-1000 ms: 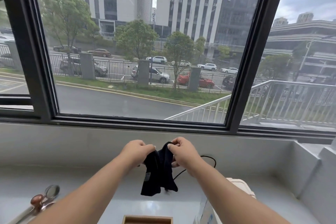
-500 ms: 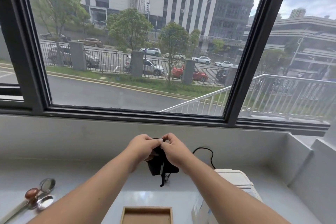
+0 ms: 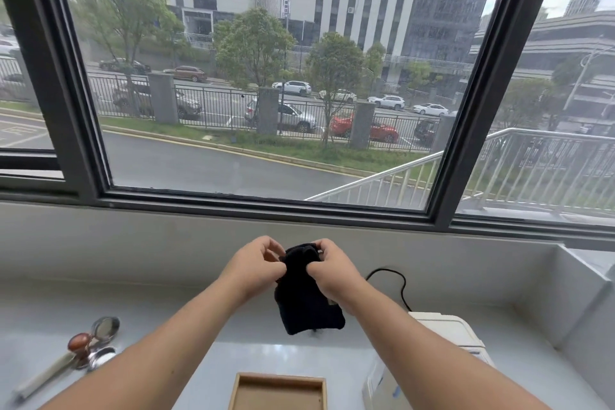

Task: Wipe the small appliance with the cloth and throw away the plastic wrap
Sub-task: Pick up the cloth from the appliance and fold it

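A black cloth [image 3: 307, 296] hangs in the air above the white counter, folded over and held at its top by both hands. My left hand [image 3: 258, 265] pinches its upper left edge and my right hand [image 3: 332, 268] grips its upper right edge. The small white appliance [image 3: 449, 331] stands at the lower right, partly hidden by my right forearm. Its black cord [image 3: 394, 280] loops behind it toward the wall. No plastic wrap can be made out.
Several spoons [image 3: 83, 351] lie at the left on the counter [image 3: 166, 316]. A shallow wooden tray [image 3: 279, 391] sits at the bottom middle. A low wall and large window [image 3: 266, 110] close the far side, and a raised ledge [image 3: 565, 293] bounds the right.
The bunched cloth has been spread downward and now hangs longer between the hands. The view has tipped slightly down, showing more of the counter and appliance.
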A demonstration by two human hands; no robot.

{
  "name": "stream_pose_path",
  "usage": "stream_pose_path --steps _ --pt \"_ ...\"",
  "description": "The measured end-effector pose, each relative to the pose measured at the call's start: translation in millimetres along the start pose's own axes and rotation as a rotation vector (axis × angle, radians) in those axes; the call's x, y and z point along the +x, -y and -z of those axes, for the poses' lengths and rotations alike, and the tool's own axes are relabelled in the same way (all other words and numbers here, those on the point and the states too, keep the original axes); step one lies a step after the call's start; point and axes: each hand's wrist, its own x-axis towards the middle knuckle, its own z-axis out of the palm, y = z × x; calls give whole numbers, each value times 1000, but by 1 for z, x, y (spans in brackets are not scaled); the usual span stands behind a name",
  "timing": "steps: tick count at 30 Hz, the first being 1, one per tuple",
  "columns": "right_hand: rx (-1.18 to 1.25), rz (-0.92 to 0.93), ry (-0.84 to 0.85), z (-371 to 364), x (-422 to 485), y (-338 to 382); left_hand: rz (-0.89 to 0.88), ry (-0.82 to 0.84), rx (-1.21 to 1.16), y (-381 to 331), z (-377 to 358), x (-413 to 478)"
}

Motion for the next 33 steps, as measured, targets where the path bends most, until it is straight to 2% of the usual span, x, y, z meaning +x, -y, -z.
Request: stream_pose_path --steps 2,4,8,14,19,23,29,33 --pt "69 3 29 2 2 2 -1 32 130 6 10 0" --pt "151 9 61 3 3 5 48 138 154 11 17 0" --pt "264 32 117 4 5 10 88 253 63 13 20 -1" --pt "342 7 150 11 6 10 36 122 30 4 17 1" --pt "253 -34 255 12 4 2 17 -6 -16 4 9 7" --pt "257 -100 253 7 4 -11 35 35 -116 17 2 13" --pt "353 -188 173 -3 8 -41 174 116 -291 47 -15 12" --pt "348 -250 147 -11 12 -64 249 147 -306 68 -28 10"
